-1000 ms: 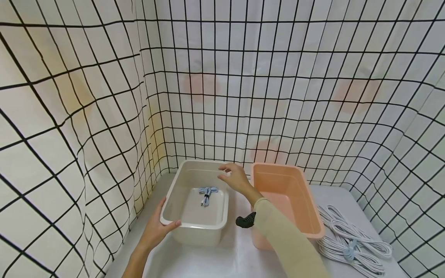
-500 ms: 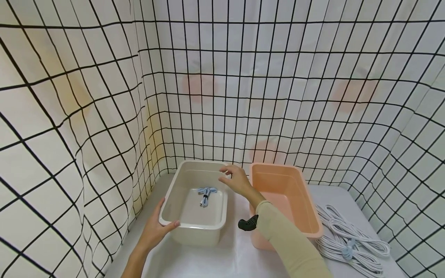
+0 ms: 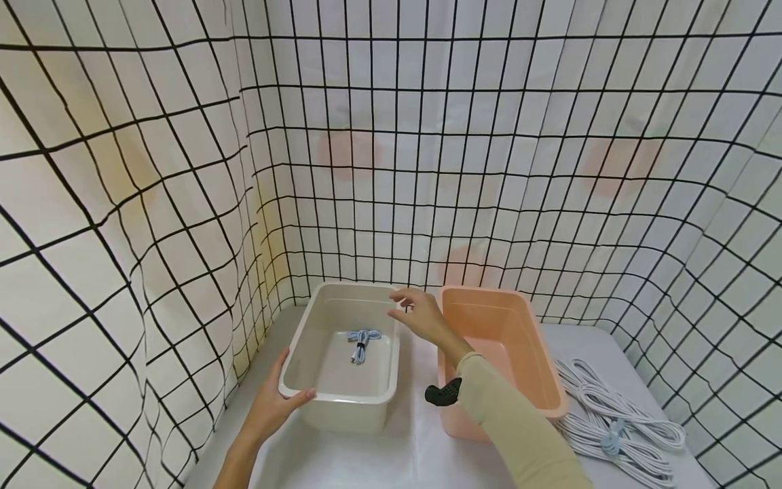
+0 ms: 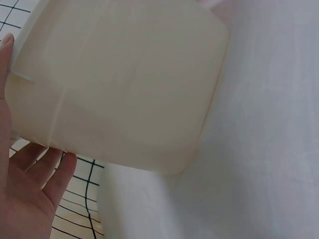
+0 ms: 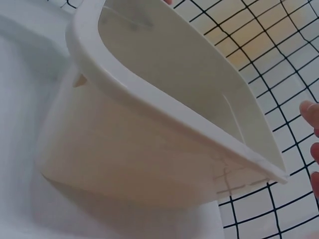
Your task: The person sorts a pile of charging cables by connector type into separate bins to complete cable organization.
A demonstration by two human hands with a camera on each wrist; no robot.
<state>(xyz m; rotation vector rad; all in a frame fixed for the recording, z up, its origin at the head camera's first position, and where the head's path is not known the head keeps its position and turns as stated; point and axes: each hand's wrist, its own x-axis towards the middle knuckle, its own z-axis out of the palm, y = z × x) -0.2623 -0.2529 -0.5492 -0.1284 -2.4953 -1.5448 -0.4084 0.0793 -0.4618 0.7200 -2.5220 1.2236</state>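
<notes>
A cream plastic tub (image 3: 345, 413) stands at the middle left in the head view. Inside lies a small pale blue-and-white cable bundle (image 3: 362, 343), bound with a black tie. My left hand (image 3: 275, 397) holds the tub's near left corner, thumb over the rim and fingers along the outer side. In the left wrist view those fingers (image 4: 60, 174) touch the wall from outside. At the tub's far right rim hovers my right hand (image 3: 421, 316), loosely curled around nothing. Its fingertips (image 5: 311, 117) show apart from the tub at the edge of the right wrist view.
A peach tub (image 3: 540, 373) stands to the right, partly behind my right forearm. Beside it lie coiled white cables (image 3: 611, 421) with a light blue tie (image 3: 613, 438). A black wire grid (image 3: 427, 204) surrounds the back and sides of the white table (image 3: 366, 462).
My right hand has drifted slightly to the right, away from the cream tub's rim. The left hand, the tubs and the cables have not visibly moved.
</notes>
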